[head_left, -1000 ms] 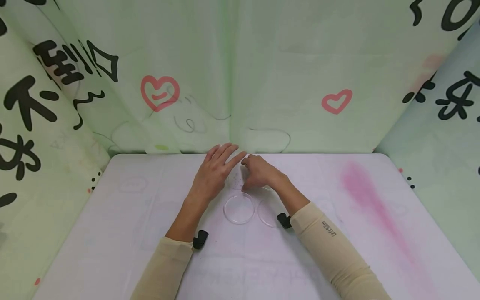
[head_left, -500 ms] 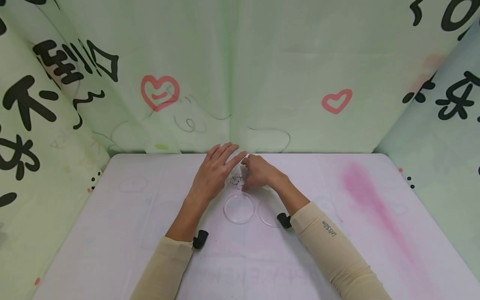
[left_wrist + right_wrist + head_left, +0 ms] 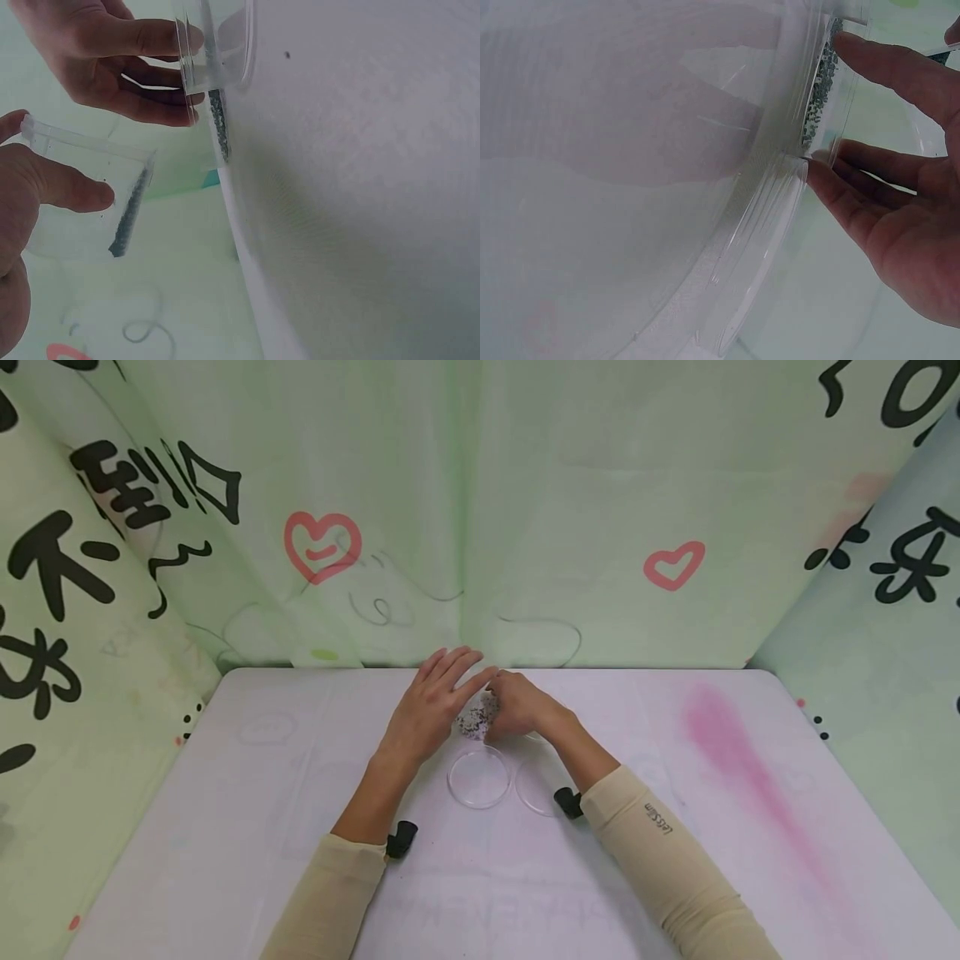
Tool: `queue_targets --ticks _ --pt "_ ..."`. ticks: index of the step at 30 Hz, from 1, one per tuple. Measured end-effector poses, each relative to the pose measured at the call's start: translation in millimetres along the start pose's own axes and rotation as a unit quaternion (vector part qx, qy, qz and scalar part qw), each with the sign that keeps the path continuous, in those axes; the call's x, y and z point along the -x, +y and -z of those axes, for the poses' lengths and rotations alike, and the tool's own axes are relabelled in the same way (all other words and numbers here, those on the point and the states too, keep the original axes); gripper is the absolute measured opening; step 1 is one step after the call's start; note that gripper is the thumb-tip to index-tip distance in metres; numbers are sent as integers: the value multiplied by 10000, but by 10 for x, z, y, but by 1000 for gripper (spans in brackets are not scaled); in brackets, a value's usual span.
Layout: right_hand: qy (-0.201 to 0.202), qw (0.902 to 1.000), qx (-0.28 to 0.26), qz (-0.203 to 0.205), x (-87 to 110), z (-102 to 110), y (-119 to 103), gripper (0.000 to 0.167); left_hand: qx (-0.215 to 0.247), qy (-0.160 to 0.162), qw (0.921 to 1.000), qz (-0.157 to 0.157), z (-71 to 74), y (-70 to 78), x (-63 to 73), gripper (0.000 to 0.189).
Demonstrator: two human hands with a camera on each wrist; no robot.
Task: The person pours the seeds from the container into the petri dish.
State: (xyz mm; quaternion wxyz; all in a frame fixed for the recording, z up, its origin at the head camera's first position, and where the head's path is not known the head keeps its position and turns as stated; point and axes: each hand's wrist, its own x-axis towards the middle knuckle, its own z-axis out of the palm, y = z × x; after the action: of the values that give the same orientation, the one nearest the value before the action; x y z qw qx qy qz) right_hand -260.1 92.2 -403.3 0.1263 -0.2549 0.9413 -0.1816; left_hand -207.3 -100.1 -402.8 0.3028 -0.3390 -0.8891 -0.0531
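Observation:
My left hand [image 3: 423,714] pinches a clear plastic cup [image 3: 67,232] between its thumb and fingers. A slanted layer of dark granules [image 3: 131,214] lies along the cup's bottom, and the cup appears raised off the table. Opposite, my right hand [image 3: 521,702] holds a second clear cup [image 3: 847,90] low at the table, its thumb on one side and fingers on the other. Dark granules [image 3: 821,94] line the bottom of that one too. From the head view, dense speckled granules [image 3: 476,720] show between the hands, though the cup walls are mostly hidden.
Two clear round dishes, a left dish [image 3: 448,781] and a right dish [image 3: 517,787], lie on the white table [image 3: 480,893] in front of the hands. A green patterned curtain [image 3: 562,527] hangs along the table's back edge.
Between the hands, the dark granules have gone from a few faint specks to a dense speckled patch. Both hands have stayed in almost the same place.

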Motion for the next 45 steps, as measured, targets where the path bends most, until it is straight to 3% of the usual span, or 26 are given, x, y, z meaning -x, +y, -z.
queue_targets --ticks 14,25,29,33,36,38,45 --pt "63 9998 -156 97 -2 10 3 89 59 46 10000 -47 10 12 -5 73" --pt "-28 10000 71 64 -8 16 -6 83 35 31 10000 -20 22 -1 -1 74" --pt "-67 9998 152 53 -10 9 2 83 263 -1 9994 208 13 -20 8 76" --pt "-172 9997 161 0 -12 9 0 84 763 -1 9948 675 -4 -64 28 77" --pt "-225 9996 189 -8 -5 12 -7 84 1285 25 9845 1194 -12 -110 55 79" --pt "-240 9995 192 5 -1 13 -11 84 1717 87 9722 1591 -13 -152 77 83" --pt "-204 9996 176 50 2 6 -15 85 3139 259 9025 2937 20 -364 210 91"
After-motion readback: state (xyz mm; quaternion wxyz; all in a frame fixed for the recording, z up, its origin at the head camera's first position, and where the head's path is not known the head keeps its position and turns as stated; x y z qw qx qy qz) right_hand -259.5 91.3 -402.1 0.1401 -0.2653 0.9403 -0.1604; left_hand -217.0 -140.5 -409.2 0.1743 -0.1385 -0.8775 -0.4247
